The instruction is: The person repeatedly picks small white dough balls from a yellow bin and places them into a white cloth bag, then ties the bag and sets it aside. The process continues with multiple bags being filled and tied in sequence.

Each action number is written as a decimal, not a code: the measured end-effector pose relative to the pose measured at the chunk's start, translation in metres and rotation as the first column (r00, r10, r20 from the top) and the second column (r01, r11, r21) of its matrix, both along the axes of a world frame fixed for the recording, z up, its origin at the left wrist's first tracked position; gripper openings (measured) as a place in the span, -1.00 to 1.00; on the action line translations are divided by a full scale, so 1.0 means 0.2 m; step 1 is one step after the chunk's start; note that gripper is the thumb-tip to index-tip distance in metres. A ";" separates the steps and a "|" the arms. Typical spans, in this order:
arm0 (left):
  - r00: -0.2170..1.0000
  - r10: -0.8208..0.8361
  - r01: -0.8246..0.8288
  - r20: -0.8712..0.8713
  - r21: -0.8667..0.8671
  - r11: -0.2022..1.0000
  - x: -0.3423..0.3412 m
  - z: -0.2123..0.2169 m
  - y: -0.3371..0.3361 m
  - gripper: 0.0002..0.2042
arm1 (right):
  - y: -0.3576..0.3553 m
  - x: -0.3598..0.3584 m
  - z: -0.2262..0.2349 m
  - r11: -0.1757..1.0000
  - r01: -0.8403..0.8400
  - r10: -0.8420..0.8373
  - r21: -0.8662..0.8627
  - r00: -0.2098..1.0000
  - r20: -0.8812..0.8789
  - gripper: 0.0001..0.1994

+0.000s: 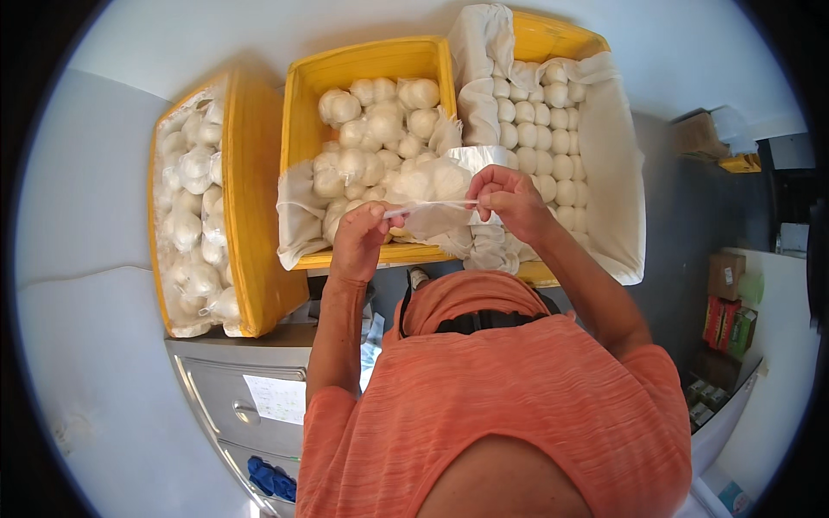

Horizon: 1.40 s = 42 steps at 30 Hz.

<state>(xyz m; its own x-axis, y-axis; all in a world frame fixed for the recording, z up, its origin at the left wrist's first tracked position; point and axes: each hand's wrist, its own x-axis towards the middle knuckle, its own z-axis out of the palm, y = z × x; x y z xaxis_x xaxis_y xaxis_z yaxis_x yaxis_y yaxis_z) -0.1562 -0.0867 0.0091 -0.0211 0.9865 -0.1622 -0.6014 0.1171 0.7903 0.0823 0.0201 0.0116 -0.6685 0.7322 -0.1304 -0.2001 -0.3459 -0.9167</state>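
Observation:
A clear plastic bag (436, 218) is stretched by its top edge between my two hands, over the front of the middle yellow crate (369, 53). White round buns (436, 183) show at the bag, but I cannot tell whether all of them are inside it. My left hand (361, 240) pinches the left corner of the edge between thumb and fingers. At the right corner, my right hand (511, 204) pinches it with curled fingers. Bagged white buns (384, 121) fill the middle crate. In the cloth-lined right crate (561, 36), loose white buns (542, 138) lie in rows.
On the left, another yellow crate (250, 198) holds more bagged buns (197, 216). A metal drawer cabinet (224, 384) stands below it, with a paper sheet (275, 398) on its front. Cardboard boxes (725, 274) and small coloured packages (730, 326) are at the far right.

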 end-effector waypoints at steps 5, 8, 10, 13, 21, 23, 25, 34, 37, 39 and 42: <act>0.996 -0.080 0.081 0.025 -0.040 0.996 0.09 0.05 -0.10 -0.88 | -0.12 -0.02 0.08 0.918 -0.299 0.290 -0.260 0.954 -0.071 -0.53; 0.991 -0.133 0.132 -0.014 -0.021 0.991 0.12 -0.01 -0.16 -0.89 | -0.21 -0.06 0.03 0.900 -0.331 0.352 -0.283 0.936 0.024 -0.44; 0.999 0.049 -0.046 0.015 -0.131 0.990 0.10 -0.11 -0.19 -0.89 | -0.24 -0.05 0.01 0.903 -0.276 0.319 -0.330 0.944 0.083 -0.43; 0.960 0.193 -0.240 -0.202 -0.241 0.940 0.05 -0.21 -0.21 -0.81 | -0.24 -0.04 0.01 0.898 -0.247 0.299 -0.363 0.949 0.095 -0.43; 0.822 -0.269 0.086 -0.502 -0.358 0.930 0.11 -0.53 -0.17 -0.56 | -0.21 0.08 -0.06 0.925 -0.228 0.270 -0.306 0.957 0.104 -0.53; 0.859 -0.249 0.069 -0.447 -0.382 0.922 0.14 -0.60 -0.14 -0.58 | -0.22 0.13 -0.05 0.927 -0.248 0.292 -0.282 0.948 0.126 -0.54; 0.863 -0.229 0.056 -0.450 -0.366 0.929 0.18 -0.58 -0.07 -0.62 | -0.23 0.19 -0.04 0.928 -0.268 0.314 -0.259 0.936 0.158 -0.56; 0.665 -0.089 0.088 -0.741 -0.040 0.995 0.28 -0.46 0.09 -0.76 | -0.33 0.33 -0.11 0.939 -0.113 0.174 -0.326 0.971 0.165 -0.59; 0.618 -0.124 0.174 -0.776 -0.019 0.985 0.32 -0.42 0.11 -0.80 | -0.36 0.39 -0.18 0.935 -0.043 0.064 -0.352 0.997 0.049 -0.63; 0.603 -0.189 0.257 -0.775 -0.035 0.966 0.35 -0.40 0.12 -0.81 | -0.38 0.41 -0.23 0.928 0.032 -0.032 -0.370 0.999 0.007 -0.65; 0.495 -0.258 0.370 -0.830 -0.067 0.927 0.41 -0.33 0.14 -0.81 | -0.39 0.44 -0.25 0.916 0.093 -0.097 -0.389 0.995 0.010 -0.67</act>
<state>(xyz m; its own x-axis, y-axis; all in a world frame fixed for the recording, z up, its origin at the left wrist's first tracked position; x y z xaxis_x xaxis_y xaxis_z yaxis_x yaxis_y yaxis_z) -0.0739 -0.0591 -0.0571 0.2269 0.9640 -0.1389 0.3670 0.0475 0.9290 0.1694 -0.0583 -0.0377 -0.6007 0.6853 -0.4117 -0.2575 -0.6534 -0.7119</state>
